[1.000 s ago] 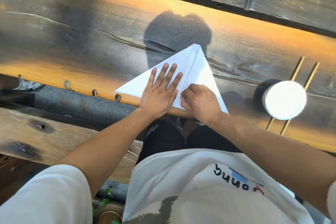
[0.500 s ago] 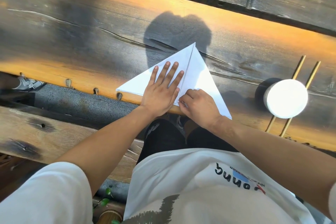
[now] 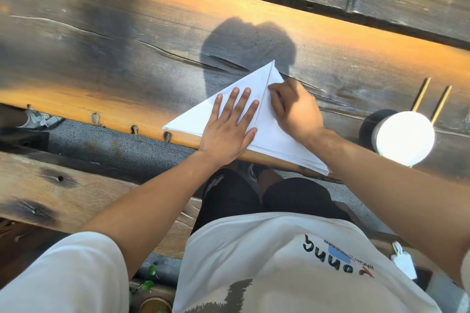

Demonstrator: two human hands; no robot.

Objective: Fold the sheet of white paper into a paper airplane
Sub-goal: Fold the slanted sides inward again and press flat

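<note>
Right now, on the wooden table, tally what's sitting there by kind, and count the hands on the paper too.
Folded white paper: 1
White round-topped object: 1
Thin yellow sticks: 2
Hands on the paper, left hand and right hand: 2
Total: 6

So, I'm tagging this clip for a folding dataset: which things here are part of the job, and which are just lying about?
In the job:
folded white paper
left hand, pressing it flat
right hand, running along the crease
wooden table, the work surface

Lying about:
white cup
two sticks beside it
</note>
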